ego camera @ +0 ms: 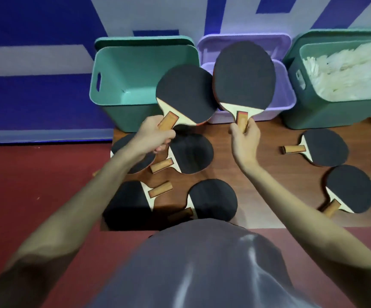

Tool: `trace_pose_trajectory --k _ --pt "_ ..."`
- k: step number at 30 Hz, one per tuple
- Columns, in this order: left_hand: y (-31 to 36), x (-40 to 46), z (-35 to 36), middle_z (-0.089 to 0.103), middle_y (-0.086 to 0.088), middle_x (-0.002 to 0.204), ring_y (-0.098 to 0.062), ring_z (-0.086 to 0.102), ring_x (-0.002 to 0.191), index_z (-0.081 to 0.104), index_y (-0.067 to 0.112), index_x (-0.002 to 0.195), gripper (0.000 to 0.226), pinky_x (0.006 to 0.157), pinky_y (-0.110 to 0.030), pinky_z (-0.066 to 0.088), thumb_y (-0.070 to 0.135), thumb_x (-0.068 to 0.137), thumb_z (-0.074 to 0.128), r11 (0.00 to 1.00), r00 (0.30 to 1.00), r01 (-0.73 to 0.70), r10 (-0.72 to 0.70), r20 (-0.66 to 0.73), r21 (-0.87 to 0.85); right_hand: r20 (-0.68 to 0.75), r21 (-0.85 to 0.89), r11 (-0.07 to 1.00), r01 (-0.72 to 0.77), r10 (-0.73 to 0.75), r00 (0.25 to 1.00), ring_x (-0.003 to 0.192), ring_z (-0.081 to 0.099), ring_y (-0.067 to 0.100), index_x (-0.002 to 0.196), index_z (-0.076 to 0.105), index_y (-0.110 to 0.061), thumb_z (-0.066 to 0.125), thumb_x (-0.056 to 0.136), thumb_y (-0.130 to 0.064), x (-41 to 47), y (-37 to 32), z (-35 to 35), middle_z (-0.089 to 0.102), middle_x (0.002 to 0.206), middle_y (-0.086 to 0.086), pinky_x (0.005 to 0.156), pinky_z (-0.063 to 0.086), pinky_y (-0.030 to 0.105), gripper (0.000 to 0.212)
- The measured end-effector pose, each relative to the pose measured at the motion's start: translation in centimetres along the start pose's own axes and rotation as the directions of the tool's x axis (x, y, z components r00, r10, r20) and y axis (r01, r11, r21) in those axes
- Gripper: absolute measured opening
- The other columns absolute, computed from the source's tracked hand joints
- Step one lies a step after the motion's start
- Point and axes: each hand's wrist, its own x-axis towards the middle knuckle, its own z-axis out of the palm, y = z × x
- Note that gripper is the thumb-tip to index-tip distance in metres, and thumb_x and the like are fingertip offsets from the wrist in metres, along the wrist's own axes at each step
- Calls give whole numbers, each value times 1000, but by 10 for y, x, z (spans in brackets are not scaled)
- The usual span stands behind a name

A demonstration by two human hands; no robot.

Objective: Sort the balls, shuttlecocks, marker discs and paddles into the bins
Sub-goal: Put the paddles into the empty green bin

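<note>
Blue-and-white wall panels rise behind a brown wooden surface (264, 174) that carries three plastic bins. Both hands are lifting paddles, so the paddle-sorting step is in hand. Left hand (153, 136) has its fingers curled round the orange wooden handle of a black-rubber paddle (186, 94), held in front of the empty teal bin (113, 85), handle towards the person, blade up and tilted right. Right hand (244, 136) pinches the handle of a second black paddle (244, 74), its long axis nearly upright, blade over the lilac bin (284, 94) just right of the teal bin. Farther right, a green bin (309, 112) holds white shuttlecocks (346, 70). Next, I judge, each blade must be tipped over a rim and let go. More paddles (324, 147) lie flat before the teal bin.
</note>
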Motion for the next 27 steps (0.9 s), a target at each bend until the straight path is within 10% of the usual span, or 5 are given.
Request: trace_pose_trajectory --k 17,27 --pt "7 162 -164 37 1 49 -5 27 33 41 13 63 28 32 -12 22 -1 84 54 883 908 264 -364 209 389 389 -196 972 -131 199 899 54 18 17 31 32 -20 48 48 -17 98 -76 117 20 41 -13 50 15 29 23" --pt "-26 227 -146 39 4 39 -4 32 29 41 12 63 28 32 -11 28 -1 87 46 786 810 286 -504 300 549 394 -377 926 -29 188 900 57 23 16 57 32 -16 47 55 -21 121 -77 132 27 56 -3 51 19 27 17"
